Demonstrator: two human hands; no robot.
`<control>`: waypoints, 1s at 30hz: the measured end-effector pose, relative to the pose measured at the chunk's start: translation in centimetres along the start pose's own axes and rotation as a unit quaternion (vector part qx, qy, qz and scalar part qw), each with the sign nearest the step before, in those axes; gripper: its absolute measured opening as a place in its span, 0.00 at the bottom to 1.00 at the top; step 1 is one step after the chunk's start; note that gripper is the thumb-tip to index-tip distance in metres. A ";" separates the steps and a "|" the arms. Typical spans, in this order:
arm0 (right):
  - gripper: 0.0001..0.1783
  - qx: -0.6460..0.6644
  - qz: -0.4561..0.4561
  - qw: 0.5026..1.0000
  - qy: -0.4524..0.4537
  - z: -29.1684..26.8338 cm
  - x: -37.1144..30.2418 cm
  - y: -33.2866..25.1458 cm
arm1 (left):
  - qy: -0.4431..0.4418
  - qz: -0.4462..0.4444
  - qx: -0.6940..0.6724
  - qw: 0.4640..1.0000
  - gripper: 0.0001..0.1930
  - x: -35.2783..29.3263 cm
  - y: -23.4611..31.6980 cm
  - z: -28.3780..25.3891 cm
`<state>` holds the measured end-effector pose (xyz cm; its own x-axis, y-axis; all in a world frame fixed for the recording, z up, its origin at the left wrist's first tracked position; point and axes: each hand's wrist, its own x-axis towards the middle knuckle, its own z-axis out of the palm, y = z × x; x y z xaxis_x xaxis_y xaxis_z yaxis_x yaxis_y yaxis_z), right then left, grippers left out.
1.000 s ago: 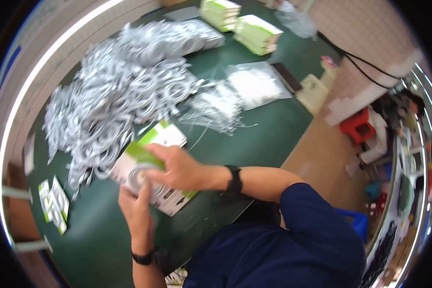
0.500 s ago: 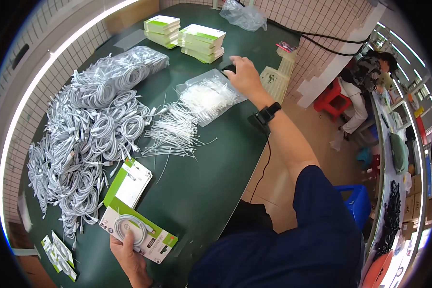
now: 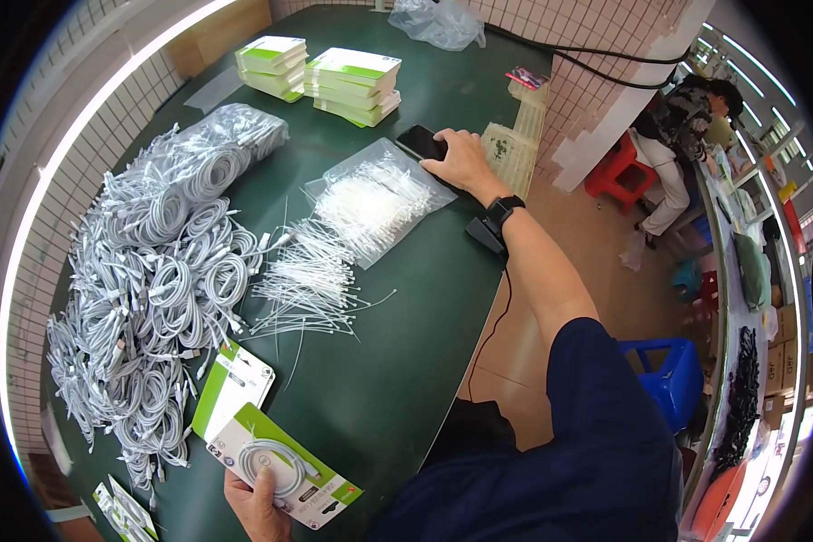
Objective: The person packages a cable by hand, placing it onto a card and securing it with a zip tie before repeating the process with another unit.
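Observation:
My left hand [image 3: 257,508] is closed on a green-and-white packaging card [image 3: 339,495], thumb on its front. On that card sits a coiled white charging cable [image 3: 275,471]. Just beyond it lies another green-and-white card [image 3: 235,387], close to the cable heap. My right hand [image 3: 470,164] reaches to the far right of the table, thumb and fingers closed around one end of a black phone [image 3: 419,143]. Next to the phone is a clear bag of white cable ties [image 3: 375,199]. More loose cable ties [image 3: 307,282] spread out from it.
A big heap of coiled cables [image 3: 163,262] covers the table's left side. Stacks of cards [image 3: 352,77] stand at the back near a crumpled plastic bag [image 3: 438,23]. Carded cables [image 3: 125,510] lie near left. A blue stool [image 3: 664,384] and a seated person [image 3: 673,149] are at right.
The view has shifted slightly. More of the phone shows beside my right hand, whose thumb now lies along its edge. My left hand keeps hold of the card and cable.

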<state>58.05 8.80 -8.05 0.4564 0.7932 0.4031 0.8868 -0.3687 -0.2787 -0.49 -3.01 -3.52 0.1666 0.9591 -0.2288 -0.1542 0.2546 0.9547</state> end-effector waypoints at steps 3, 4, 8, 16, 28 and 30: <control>0.37 0.015 0.052 0.999 -0.001 -0.1 -0.1 0.2 | -0.016 -0.022 0.026 0.999 0.20 0.4 -0.4 0.5; 0.37 0.013 0.051 0.999 -0.004 -0.1 -0.1 0.0 | -0.024 -0.032 0.038 0.998 0.21 0.5 -0.5 0.7; 0.40 0.024 0.084 0.996 -0.023 -0.5 -0.1 -1.2 | -0.039 -0.052 0.021 0.998 0.21 0.8 -0.1 1.7; 0.29 0.082 -0.102 0.974 0.185 -3.1 -1.5 -4.0 | -0.050 -0.004 0.015 0.999 0.24 0.6 1.6 -2.1; 0.18 0.518 -0.433 0.726 -0.131 -7.4 -16.7 -26.6 | 0.342 0.062 0.179 0.920 0.30 -3.3 9.0 -11.2; 0.14 0.562 -0.466 0.664 -0.161 -6.1 -18.3 -27.6 | 0.301 0.077 0.262 0.913 0.31 -4.8 8.2 -16.2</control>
<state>25.61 1.52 -2.42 -0.4531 0.5527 0.6995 0.0772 0.8060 -0.5868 -18.32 -3.49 2.28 -0.4087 0.9127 0.0045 0.3840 0.1675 0.9080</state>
